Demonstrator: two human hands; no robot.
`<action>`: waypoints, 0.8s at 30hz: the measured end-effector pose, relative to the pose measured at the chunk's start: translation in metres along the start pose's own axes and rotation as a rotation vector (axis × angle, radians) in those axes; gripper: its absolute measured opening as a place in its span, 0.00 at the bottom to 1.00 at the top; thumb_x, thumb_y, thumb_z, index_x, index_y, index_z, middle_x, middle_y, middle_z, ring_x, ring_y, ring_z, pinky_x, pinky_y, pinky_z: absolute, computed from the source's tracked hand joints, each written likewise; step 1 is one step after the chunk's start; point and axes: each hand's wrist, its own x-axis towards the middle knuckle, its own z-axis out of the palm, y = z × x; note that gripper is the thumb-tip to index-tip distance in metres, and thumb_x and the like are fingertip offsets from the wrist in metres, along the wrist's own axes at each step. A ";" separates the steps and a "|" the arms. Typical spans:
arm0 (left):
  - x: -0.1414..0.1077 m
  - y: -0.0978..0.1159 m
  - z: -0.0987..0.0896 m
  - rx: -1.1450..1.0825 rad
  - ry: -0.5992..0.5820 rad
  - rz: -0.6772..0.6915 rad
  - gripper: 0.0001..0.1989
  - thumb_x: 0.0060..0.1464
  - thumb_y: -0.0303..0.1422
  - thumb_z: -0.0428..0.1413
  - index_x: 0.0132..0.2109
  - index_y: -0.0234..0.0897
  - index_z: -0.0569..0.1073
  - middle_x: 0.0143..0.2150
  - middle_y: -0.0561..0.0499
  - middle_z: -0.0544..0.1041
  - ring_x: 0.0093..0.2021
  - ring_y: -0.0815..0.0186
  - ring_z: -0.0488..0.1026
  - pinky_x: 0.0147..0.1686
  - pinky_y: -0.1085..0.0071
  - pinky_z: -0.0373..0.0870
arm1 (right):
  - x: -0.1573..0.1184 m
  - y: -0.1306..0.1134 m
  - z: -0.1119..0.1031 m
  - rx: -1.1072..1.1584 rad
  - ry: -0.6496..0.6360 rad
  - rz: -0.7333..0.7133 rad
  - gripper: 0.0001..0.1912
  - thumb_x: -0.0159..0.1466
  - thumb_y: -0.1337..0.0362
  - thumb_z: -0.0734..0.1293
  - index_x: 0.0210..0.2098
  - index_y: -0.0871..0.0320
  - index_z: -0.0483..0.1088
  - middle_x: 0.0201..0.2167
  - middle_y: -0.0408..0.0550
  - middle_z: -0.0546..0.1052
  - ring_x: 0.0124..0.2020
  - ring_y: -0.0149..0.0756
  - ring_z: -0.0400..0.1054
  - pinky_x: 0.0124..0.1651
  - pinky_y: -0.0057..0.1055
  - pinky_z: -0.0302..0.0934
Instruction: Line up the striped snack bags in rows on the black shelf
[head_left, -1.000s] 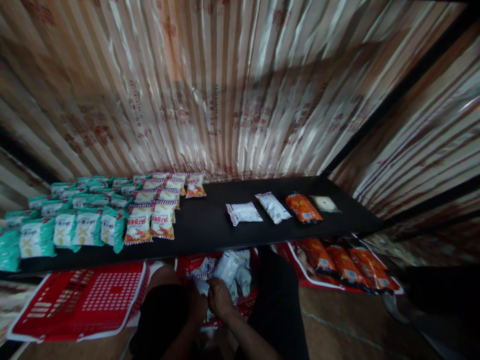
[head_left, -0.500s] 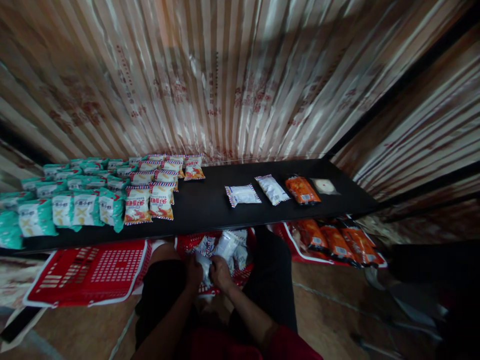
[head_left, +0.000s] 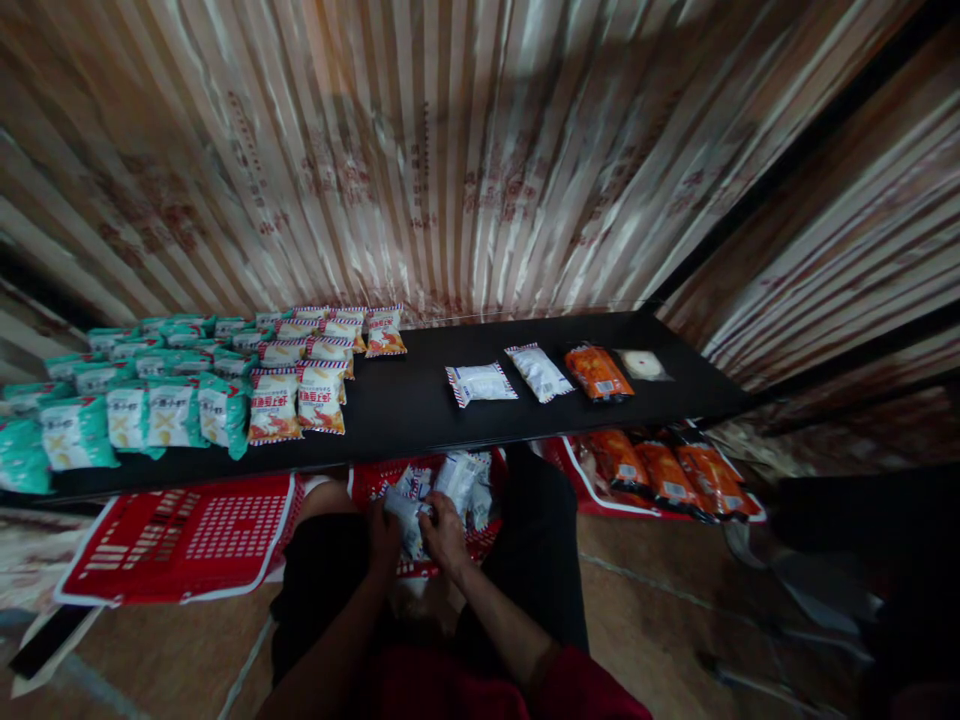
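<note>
Between my knees, under the shelf's front edge, a red basket [head_left: 364, 480] holds several silvery-white snack bags [head_left: 459, 482]. Over it, one snack bag [head_left: 407, 513] is held between both hands. My left hand [head_left: 385, 540] grips its left side, its fingers partly in shadow. My right hand [head_left: 444, 535] has its fingers closed on the right side of the same bag. On the black shelf [head_left: 405, 400] above, orange-and-white snack bags [head_left: 321, 398] stand in rows, and two white bags, a left one [head_left: 481, 383] and a right one [head_left: 538, 372], lie flat.
Teal snack bags [head_left: 174, 412] fill the shelf's left end. An orange packet [head_left: 598, 372] and a clear packet with a round white item [head_left: 643, 364] lie to the right. Below are a red basket [head_left: 187, 535] at left and another basket with orange packets [head_left: 664, 475] at right. A striped curtain [head_left: 420, 150] hangs behind.
Both hands stay on the snack bag over the basket, and the right hand has shifted slightly upward. The whole view has shifted a little.
</note>
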 end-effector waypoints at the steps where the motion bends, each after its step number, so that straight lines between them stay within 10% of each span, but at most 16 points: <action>1: -0.001 0.001 -0.001 0.009 0.000 0.003 0.17 0.45 0.26 0.48 0.44 0.32 0.69 0.46 0.41 0.74 0.50 0.57 0.69 0.52 0.62 0.65 | 0.000 -0.002 0.000 0.037 0.005 0.019 0.15 0.54 0.66 0.63 0.40 0.60 0.72 0.43 0.55 0.74 0.45 0.41 0.69 0.50 0.34 0.62; 16: -0.014 0.019 -0.008 0.108 -0.002 0.188 0.18 0.49 0.31 0.45 0.46 0.32 0.69 0.47 0.40 0.73 0.53 0.57 0.67 0.54 0.58 0.62 | -0.001 -0.014 -0.006 0.571 -0.040 0.346 0.17 0.46 0.52 0.69 0.32 0.56 0.71 0.19 0.38 0.70 0.22 0.31 0.64 0.26 0.26 0.59; 24: -0.021 0.027 -0.011 0.189 -0.035 0.319 0.19 0.49 0.32 0.45 0.47 0.30 0.69 0.50 0.38 0.71 0.52 0.53 0.66 0.54 0.53 0.61 | -0.007 -0.031 -0.005 0.913 0.000 0.547 0.27 0.41 0.52 0.72 0.38 0.55 0.66 0.27 0.42 0.74 0.28 0.36 0.69 0.31 0.29 0.64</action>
